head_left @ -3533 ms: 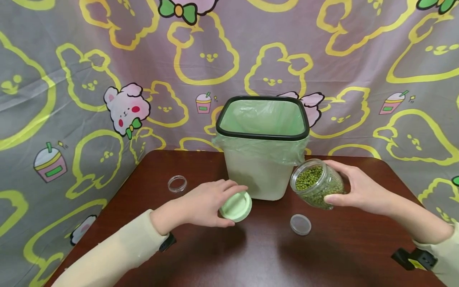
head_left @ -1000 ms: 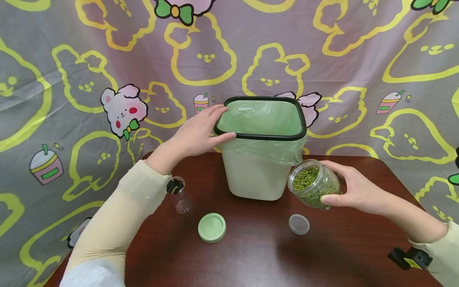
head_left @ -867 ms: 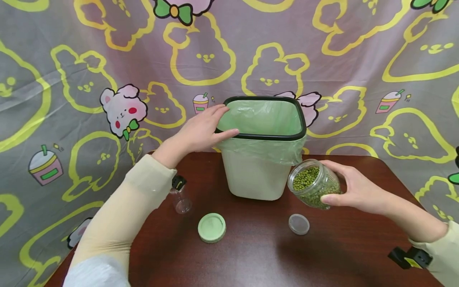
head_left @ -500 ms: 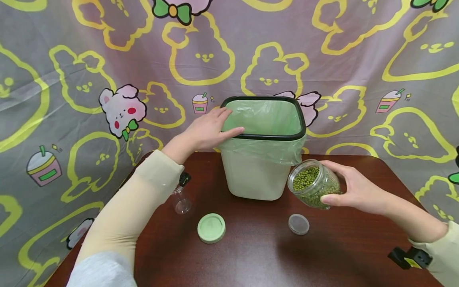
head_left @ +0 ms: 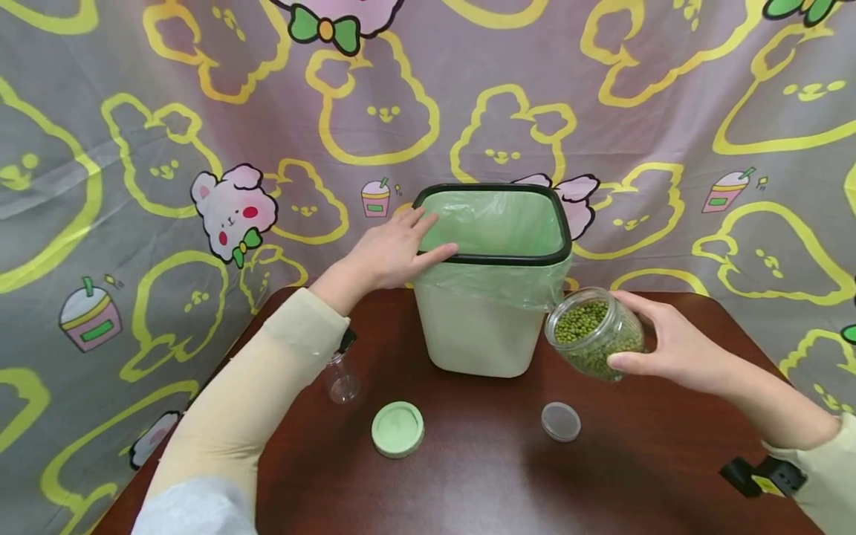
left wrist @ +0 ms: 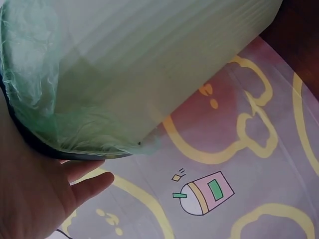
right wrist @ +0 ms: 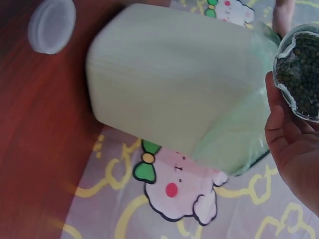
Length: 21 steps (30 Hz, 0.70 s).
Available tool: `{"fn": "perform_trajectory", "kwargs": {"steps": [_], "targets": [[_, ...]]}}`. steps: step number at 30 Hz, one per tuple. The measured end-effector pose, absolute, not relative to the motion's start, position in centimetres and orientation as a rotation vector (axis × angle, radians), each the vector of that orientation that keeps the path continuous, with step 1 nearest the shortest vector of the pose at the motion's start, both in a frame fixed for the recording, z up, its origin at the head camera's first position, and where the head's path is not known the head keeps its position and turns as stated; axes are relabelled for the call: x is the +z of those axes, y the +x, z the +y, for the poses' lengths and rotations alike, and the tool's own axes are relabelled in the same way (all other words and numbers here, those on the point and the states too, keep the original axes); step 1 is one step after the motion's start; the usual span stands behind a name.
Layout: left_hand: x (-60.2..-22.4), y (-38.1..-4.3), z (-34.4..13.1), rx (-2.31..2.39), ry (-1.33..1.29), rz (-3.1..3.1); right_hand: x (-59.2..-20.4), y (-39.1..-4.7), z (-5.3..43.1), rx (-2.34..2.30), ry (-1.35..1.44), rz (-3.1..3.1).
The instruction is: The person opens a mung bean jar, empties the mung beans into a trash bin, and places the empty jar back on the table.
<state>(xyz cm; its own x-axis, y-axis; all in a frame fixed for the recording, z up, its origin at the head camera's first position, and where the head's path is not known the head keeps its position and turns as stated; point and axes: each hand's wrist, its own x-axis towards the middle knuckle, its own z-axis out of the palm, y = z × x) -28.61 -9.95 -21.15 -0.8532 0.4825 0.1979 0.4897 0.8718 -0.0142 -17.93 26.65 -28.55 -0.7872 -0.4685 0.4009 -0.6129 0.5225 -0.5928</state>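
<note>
A pale trash bin [head_left: 478,338] with a black rim [head_left: 508,260] and a green bag liner [head_left: 498,284] stands at the table's back. My left hand [head_left: 388,253] lies over the rim's left front corner, thumb and fingers stretched out; in the left wrist view two fingers [left wrist: 92,186] extend beside the rim. To the right of the bin, my right hand [head_left: 689,353] grips a clear jar [head_left: 602,343] of green beans, probably mung beans, by its side. The lidless jar tilts, mouth toward the bin; the right wrist view shows the beans [right wrist: 301,74] inside it.
On the dark wooden table [head_left: 481,475] lie a light green round lid [head_left: 397,429] and a translucent disc-shaped lid [head_left: 560,422]. A clear plastic jar [head_left: 344,388] stands left of the bin, partly behind my left forearm. Patterned cloth [head_left: 381,96] surrounds the table.
My left hand has put the green lid down on the table and moved up to the bin's rim, sliding slightly right. The right hand still holds the tilted jar, now raised slightly.
</note>
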Motion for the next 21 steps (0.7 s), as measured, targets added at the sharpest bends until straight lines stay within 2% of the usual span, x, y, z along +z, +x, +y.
{"fn": "perform_trajectory", "kwargs": {"steps": [21], "targets": [[-21.3, -28.7, -9.8, -0.012, -0.764, -2.814, -23.6, -21.1, 27.3, 1.366, 0.863, -2.312]]}}
